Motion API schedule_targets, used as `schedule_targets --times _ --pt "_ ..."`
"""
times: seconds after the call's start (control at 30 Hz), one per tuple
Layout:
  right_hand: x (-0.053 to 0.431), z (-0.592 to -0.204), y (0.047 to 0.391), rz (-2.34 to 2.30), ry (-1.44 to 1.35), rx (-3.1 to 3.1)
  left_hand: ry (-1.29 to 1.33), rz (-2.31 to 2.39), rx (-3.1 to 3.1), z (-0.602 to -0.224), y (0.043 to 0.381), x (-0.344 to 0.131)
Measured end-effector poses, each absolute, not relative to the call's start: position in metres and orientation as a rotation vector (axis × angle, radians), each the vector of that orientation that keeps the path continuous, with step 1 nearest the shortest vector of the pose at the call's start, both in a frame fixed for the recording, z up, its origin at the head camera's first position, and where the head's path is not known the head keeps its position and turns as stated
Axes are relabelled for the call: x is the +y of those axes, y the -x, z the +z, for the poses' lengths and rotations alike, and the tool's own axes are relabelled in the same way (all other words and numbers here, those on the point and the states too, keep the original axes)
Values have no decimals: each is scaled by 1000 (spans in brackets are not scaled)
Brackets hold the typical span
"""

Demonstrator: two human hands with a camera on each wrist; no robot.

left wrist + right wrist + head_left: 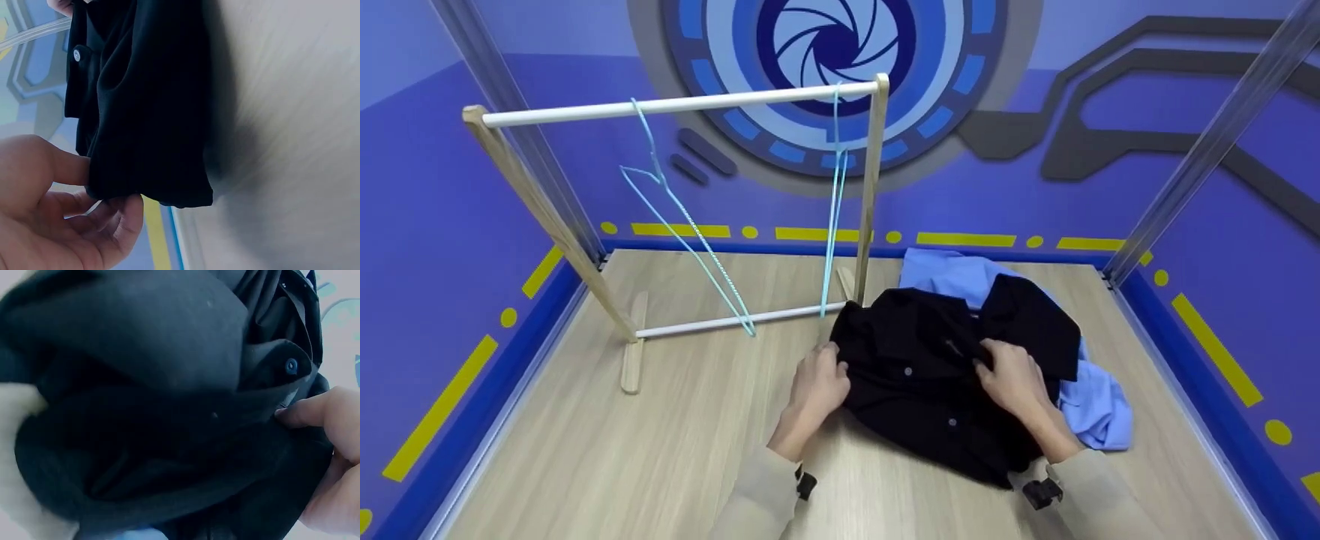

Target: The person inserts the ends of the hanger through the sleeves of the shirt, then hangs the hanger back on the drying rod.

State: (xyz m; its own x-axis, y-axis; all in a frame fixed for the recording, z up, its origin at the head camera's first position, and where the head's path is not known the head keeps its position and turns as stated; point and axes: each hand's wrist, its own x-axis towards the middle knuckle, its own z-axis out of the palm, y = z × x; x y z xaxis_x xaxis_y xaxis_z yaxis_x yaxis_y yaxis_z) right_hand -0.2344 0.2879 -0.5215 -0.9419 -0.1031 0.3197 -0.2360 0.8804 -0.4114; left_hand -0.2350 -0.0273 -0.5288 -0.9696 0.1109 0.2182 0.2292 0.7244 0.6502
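One black shirt [900, 397] lay bunched over the surface [675, 465], right of my left hand [817, 380], which pinched its edge; my right hand [1016, 377], farther from the rack [585, 112], pinched its front. I could hardly read its long axis.

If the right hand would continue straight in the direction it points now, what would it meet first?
More of the black shirt, which the right hand already grips: its folds lie directly ahead. Past them, the blue garment seems next, though depth is hard to judge.
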Motion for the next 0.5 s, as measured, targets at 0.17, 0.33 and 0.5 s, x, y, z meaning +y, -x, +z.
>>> schedule_targets --times 0.17,0.33,0.5 --pt "276 -518 232 686 -344 -2718 242 -1014 -2736 -520 233 -42" --pt "261 -516 229 730 -404 -2696 131 -972 -2800 -513 229 -58" --pt "246 -517 226 733 -480 -2698 121 -795 -3005 -508 222 -65"
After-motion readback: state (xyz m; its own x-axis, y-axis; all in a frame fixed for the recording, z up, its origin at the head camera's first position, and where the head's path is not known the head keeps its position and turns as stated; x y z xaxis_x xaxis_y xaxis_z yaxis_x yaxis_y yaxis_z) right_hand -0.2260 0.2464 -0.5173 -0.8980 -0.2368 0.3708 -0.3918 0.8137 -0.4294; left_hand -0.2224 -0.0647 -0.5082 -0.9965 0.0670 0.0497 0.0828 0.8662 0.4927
